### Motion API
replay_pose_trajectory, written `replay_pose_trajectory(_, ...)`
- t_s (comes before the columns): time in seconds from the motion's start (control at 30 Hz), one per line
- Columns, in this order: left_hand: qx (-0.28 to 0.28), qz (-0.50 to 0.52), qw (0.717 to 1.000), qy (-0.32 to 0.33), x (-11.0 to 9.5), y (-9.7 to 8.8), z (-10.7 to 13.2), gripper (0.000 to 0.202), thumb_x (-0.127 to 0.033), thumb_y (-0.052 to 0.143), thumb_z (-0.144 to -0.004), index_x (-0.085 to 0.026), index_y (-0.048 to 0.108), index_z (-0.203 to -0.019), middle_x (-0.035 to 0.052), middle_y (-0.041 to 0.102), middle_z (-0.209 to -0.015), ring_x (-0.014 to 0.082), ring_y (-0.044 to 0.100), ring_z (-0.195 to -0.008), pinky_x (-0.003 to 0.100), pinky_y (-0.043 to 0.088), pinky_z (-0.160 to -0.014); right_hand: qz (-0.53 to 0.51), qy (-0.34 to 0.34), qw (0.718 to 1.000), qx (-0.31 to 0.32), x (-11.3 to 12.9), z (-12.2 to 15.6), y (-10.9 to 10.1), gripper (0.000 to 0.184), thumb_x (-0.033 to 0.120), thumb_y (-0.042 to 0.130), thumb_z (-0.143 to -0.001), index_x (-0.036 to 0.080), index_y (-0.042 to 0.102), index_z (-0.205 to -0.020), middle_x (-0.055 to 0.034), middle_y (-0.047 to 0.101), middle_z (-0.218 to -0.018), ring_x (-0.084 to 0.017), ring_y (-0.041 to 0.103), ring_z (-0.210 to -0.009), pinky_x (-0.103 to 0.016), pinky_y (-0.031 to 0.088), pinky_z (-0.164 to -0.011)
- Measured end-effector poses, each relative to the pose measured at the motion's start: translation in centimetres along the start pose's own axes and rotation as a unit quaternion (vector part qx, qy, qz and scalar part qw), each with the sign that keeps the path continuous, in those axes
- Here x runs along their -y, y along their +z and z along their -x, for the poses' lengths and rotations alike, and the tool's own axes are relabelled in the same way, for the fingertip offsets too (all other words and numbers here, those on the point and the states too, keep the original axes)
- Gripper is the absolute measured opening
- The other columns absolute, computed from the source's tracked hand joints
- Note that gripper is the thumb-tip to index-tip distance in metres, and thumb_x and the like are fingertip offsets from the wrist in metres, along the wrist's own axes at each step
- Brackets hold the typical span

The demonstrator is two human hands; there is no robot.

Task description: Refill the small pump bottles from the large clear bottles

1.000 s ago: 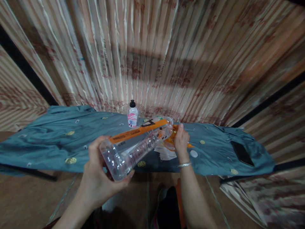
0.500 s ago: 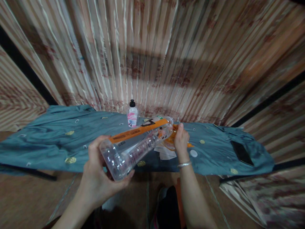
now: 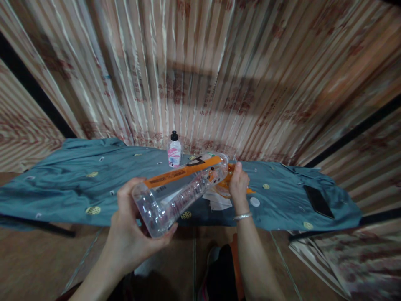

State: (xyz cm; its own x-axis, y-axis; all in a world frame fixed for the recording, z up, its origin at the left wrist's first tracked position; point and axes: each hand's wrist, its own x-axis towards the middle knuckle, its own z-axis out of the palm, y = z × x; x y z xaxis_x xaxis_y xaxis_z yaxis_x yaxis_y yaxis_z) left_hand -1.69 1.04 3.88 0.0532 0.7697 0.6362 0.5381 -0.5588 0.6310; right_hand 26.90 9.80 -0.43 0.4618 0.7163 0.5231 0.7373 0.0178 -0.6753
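My left hand [image 3: 134,230] is wrapped round the base of a large clear plastic bottle [image 3: 184,194] with an orange and grey label. The bottle is tilted over the bench, its neck pointing right and its base towards me. At the neck end, my right hand [image 3: 239,184] is closed, thumb up, round an orange see-through object [image 3: 226,184], mostly hidden behind the hand and bottle. Its kind cannot be made out. Just right of that hand lies a white round cap [image 3: 255,202]. White paper pieces [image 3: 219,200] lie beneath the bottle's neck.
A small clear bottle [image 3: 174,152] with a black top and pink label stands at the back of the cloth-covered bench [image 3: 62,179]. A black phone [image 3: 318,201] lies at the right. Behind hangs a striped curtain [image 3: 194,83]; dark poles [image 3: 354,131] slant at both sides.
Almost nothing differs. The bottle and my left hand have shifted very slightly to the right; both hands keep their hold.
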Motion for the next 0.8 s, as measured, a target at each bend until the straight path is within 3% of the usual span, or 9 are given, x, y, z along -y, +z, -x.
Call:
replay_pose_trajectory(0.57,-0.005,0.016,1.0,-0.017,-0.29,0.17,0.02,0.089,-0.036,0.081,-0.058,-0.024,0.035,-0.133,0.006,0.054,-0.105,0.0165,0.066,-0.067,0.024,0.056,-0.043,0.001,0.003,1.0,0.0,0.19,-0.02,-0.14,0.073,0.061,0.006,-0.097,0.019,0.057,-0.067,-0.0096,0.06,-0.06,-0.019,0.053,-0.058,-0.032,0.03,-0.059)
replay_pose_trajectory(0.8,-0.008,0.011,1.0,-0.007,-0.19,0.24,-0.03,0.091,-0.036,0.081,-0.057,-0.024,0.034,-0.134,0.0056,0.055,-0.105,0.0166,0.066,-0.067,0.025,0.056,-0.043,-0.013,0.006,1.0,0.0,0.24,0.05,-0.12,0.073,0.06,0.008,-0.097,0.017,0.062,-0.073,-0.01,0.061,-0.064,-0.02,0.054,-0.06,-0.032,0.031,-0.061)
